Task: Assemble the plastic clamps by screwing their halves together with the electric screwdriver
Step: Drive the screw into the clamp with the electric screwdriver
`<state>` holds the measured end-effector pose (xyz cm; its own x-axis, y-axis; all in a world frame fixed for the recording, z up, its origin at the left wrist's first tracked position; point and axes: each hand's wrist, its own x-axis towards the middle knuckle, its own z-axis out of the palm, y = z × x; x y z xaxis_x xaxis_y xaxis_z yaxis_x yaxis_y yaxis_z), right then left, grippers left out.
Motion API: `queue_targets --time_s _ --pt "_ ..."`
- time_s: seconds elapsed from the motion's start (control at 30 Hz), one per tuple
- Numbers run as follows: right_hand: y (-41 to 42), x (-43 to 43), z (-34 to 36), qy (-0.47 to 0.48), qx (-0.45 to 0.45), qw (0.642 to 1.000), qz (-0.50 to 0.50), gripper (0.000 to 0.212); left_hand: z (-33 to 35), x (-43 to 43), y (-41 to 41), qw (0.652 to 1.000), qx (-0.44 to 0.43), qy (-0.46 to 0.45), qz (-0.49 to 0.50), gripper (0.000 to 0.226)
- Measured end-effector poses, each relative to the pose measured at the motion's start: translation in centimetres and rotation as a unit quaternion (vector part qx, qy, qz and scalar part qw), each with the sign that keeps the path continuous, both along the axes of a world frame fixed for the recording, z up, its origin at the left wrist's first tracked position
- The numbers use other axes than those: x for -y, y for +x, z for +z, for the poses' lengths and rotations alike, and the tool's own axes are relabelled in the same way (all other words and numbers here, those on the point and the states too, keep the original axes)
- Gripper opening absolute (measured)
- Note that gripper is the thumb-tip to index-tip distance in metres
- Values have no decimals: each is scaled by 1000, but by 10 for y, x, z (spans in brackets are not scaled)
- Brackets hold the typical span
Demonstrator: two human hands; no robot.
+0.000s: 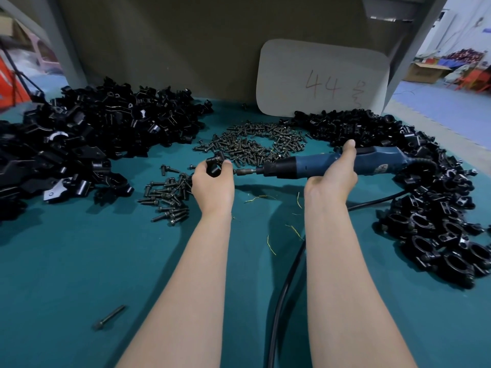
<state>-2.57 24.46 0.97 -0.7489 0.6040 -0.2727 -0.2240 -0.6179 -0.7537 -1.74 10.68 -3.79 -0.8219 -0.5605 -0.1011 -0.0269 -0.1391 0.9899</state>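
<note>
Driving step: just in front of the screw heap, my left hand pinches a black clamp and my right hand wraps the electric screwdriver, bit levelled at the clamp; next, I judge, the bit must seat squarely in its screw, hidden here.

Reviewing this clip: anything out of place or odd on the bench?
One screw lies alone on the green mat near the person, well apart from the screw piles further back. A few thin yellowish strands are scattered on the mat between the forearms. Nothing looks damaged.
</note>
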Motion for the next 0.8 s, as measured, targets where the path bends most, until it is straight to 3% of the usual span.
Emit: queue_targets --time_s 0.13,0.3,0.57,0.73,0.8 --pt "-1 -3 0 -19 -14 1000 -4 38 2 1 0 996 -20 88 -11 8" --pt "0 -4 0 -30 -22 999 -10 37 3 1 0 986 -34 158 -30 3" --pt "-1 0 0 -3 -13 1000 -10 40 4 -2 1 995 -51 73 -35 13" --pt "0 -5 0 -15 -15 1000 -18 38 3 -1 1 998 -47 45 -20 5" --pt "0 -6 1 -16 -15 1000 -17 37 3 -1 2 998 -45 29 -22 16"
